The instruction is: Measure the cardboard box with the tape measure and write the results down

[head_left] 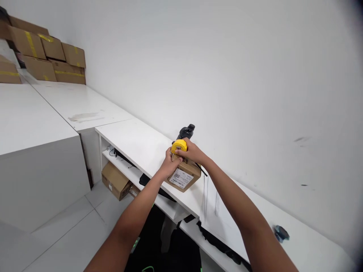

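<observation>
A yellow tape measure [179,145] is held just above a small cardboard box [188,170]. My right hand [194,152] grips its case from the right, with the thumb across the front. On the left side, my left hand [169,165] is closed at the lower part of the tape measure, where a short pale strip shows between the fingers. Its thumb lies over the box's top edge. The box sits on the white shelf top, and a white printed label [180,178] faces me. Right behind the hands stands a black object [186,131], partly hidden.
The long white shelf unit [136,141] runs along the wall, with black items on its lower shelf. An open carton [115,181] lies beneath. Several taped cartons [68,71] are stacked at the far left. A small dark round object [281,233] rests at right.
</observation>
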Available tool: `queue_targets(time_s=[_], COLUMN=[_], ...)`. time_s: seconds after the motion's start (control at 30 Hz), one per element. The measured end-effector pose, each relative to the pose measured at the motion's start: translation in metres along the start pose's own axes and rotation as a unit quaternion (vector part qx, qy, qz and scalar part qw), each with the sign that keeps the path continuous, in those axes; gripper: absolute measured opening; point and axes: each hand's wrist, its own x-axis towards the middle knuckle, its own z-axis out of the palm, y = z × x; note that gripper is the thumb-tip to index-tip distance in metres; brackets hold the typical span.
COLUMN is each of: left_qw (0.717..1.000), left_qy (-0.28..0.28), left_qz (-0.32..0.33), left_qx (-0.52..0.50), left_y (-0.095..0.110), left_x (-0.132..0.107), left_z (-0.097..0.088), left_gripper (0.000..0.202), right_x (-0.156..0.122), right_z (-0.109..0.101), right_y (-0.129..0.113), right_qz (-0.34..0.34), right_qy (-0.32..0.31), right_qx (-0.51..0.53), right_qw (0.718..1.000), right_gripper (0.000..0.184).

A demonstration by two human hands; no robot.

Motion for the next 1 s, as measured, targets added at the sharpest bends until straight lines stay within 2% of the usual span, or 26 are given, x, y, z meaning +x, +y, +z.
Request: queue_targets(time_s=[0.13,0.27,0.4,0.57,0.67,0.77,0.87,1.0], left_qw=[0.999,0.997,0.992,0.987,0.986,0.986,0.986,0.985], left_qy=[0.008,0.036,0.067,0.108,0.122,0.131,0.132,0.131], left_qz=[0.034,0.018,0.043,0.058,0.056,0.064,0.067,0.069], left_qx=[0.036,0.063,0.093,0.106,0.095,0.085,0.078,0.088], left_y=[0.002,0.002,0.001,-0.002,-0.003,-0.003,-0.002,0.000], left_x=[-0.001,0.001,0.004,0.008,0.011,0.013,0.013,0.011], left_z=[0.002,0.005,0.009,0.014,0.018,0.020,0.020,0.020], left_gripper=[0.062,0.061,0.058,0.053,0.051,0.050,0.051,0.051], right_x=[-0.001,-0.012,-0.046,-0.104,-0.127,-0.133,-0.126,-0.097], right_z=[-0.017,-0.041,-0.068,-0.094,-0.096,-0.091,-0.085,-0.070], right_y=[-0.005,0.005,0.029,0.062,0.074,0.076,0.067,0.044], right_qz=[-0.004,0.013,0.072,0.123,0.137,0.138,0.136,0.091], right_qy=[-0.028,-0.056,-0.060,-0.022,0.004,0.033,0.051,0.054], right_qx=[-0.033,-0.049,-0.029,0.013,0.029,0.052,0.064,0.028], right_qw=[0.999,0.997,0.995,0.992,0.990,0.989,0.987,0.994], right_gripper=[0.039,0.043,0.046,0.046,0.045,0.047,0.049,0.049])
